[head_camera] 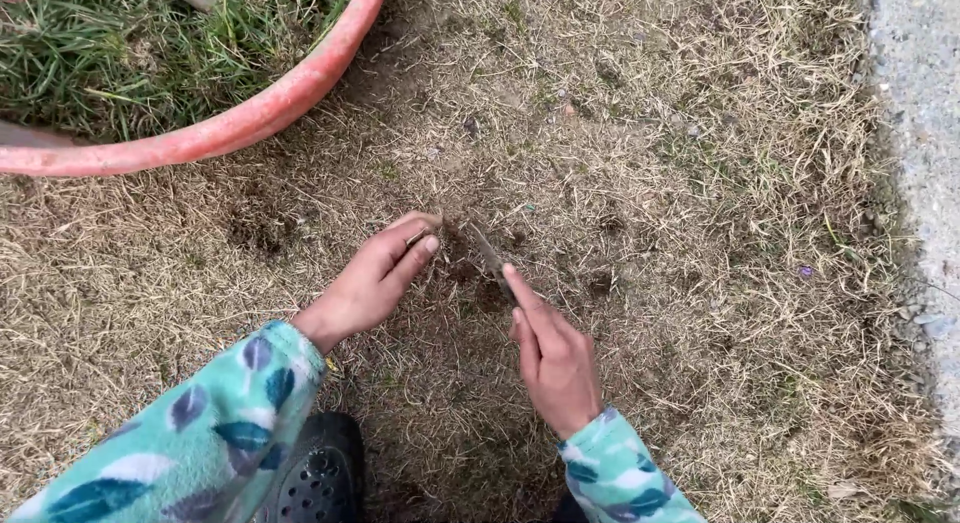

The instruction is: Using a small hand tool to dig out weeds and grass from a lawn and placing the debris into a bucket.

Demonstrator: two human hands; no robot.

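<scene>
While the left hand (pixel 375 278) pinches a small tuft of dry grass (pixel 425 226) between thumb and fingers, the right hand (pixel 553 358) is closed around a thin dark blade (pixel 488 255), with the index finger stretched along it; the blade points toward 11 o'clock, and its tip is near a patch of dark soil (pixel 462 273) between both hands; a red basin (pixel 250 118) with green grass inside lies at 10 o'clock; a black perforated shoe (pixel 318 475) is at 7 o'clock; grey pavement (pixel 925 133) runs at 3 o'clock.
</scene>
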